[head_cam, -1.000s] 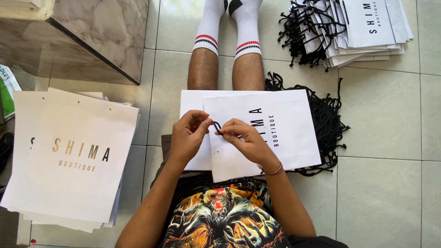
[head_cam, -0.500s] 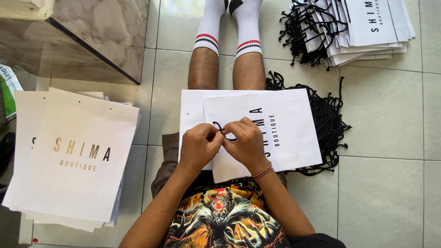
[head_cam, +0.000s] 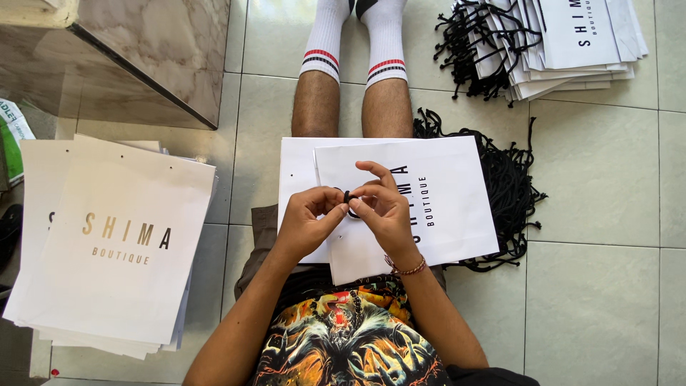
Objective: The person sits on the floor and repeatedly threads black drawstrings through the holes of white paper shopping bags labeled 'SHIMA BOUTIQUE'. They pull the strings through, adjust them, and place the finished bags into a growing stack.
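A short black cord [head_cam: 348, 202] is being pinched between the fingertips of the left hand [head_cam: 306, 221] and the right hand [head_cam: 386, 209], just above a white paper bag [head_cam: 429, 207] that is lying across the legs. A stack of bags without handles [head_cam: 107, 250] is resting on the floor at the left, while a heap of black cords [head_cam: 511, 189] is lying at the right.

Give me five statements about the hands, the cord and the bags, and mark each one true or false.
1. Both hands, left hand and right hand, pinch a black cord. True.
2. The white paper bag rests on the person's lap. True.
3. The loose pile of cords is red. False: black.
4. The stack of bags without cords lies on the person's left. True.
5. The right wrist is bare. False: it wears a bracelet.
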